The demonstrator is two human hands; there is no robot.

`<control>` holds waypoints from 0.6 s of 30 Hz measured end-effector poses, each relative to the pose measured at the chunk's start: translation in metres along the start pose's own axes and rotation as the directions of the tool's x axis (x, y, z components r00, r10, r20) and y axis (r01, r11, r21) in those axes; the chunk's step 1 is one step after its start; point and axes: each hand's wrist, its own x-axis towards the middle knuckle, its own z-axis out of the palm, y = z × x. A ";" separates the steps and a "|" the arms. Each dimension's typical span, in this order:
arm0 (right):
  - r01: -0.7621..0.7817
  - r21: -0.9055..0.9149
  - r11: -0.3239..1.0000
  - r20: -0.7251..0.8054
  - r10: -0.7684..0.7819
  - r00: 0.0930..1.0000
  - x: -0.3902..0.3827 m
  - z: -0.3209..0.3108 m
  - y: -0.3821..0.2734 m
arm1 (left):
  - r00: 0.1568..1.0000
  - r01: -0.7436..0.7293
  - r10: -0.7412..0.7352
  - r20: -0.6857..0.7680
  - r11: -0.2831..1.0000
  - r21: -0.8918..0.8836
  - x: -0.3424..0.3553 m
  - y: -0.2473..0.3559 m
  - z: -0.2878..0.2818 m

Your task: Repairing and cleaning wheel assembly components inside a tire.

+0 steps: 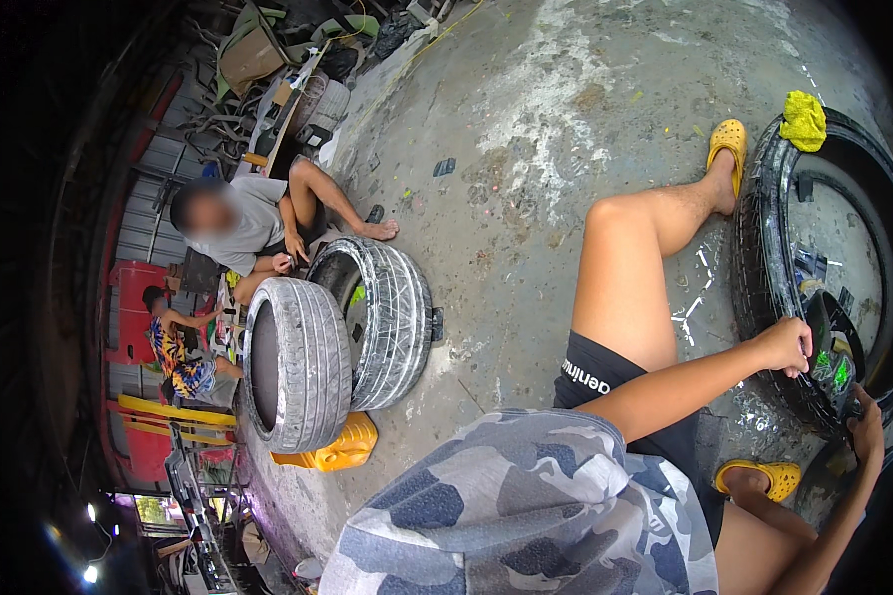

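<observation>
Standing at the left of the frame: a red panel (131, 307) against grey metal sheeting (151, 236). Next to it, a seated person in a multicoloured sleeveless top (172, 342) with one arm extended; below, long yellow bars (176, 411). Further right, upper left of centre, a person in a grey T-shirt (259, 213) sat low, one leg bent up, hands near the tyres. Left of centre, a dusty grey tyre (319, 362) stood on its tread, partly over a yellow plastic stool-like piece (352, 443). Just beside it, a black tyre heavily streaked with white (399, 317) also stood upright. Grey, stained concrete floor (486, 248) ran through the middle.

Right side: a large black tyre with white smears on its edge (764, 248) lay on the floor, between the wearer's yellow perforated clogs (728, 149). Left hand (786, 347): fingers curled inward, over the near part of this tyre's ring; could not tell whether anything was pinched in it. A bright yellow crumpled cloth (804, 122) rested on the tyre at upper right. Within the lower ring sat a dark curved piece with bright green patches (839, 369). Right hand (867, 428), far right: fingers at that piece's lower edge; grip or mere contact undetermined.
</observation>
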 end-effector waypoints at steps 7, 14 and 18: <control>0.009 -0.058 0.998 0.029 -0.008 1.000 -0.002 0.002 0.003 | 0.998 -0.007 0.002 -0.065 0.997 -0.071 -0.003 -0.005 0.004; 0.049 -0.033 0.998 0.018 -0.049 0.999 0.002 0.002 0.006 | 0.994 -0.070 0.067 -0.089 0.997 -0.024 0.003 -0.016 0.000; 0.040 0.003 0.999 0.026 -0.040 0.999 0.002 -0.003 -0.010 | 0.994 -0.065 0.067 -0.082 0.998 0.023 0.001 -0.012 -0.003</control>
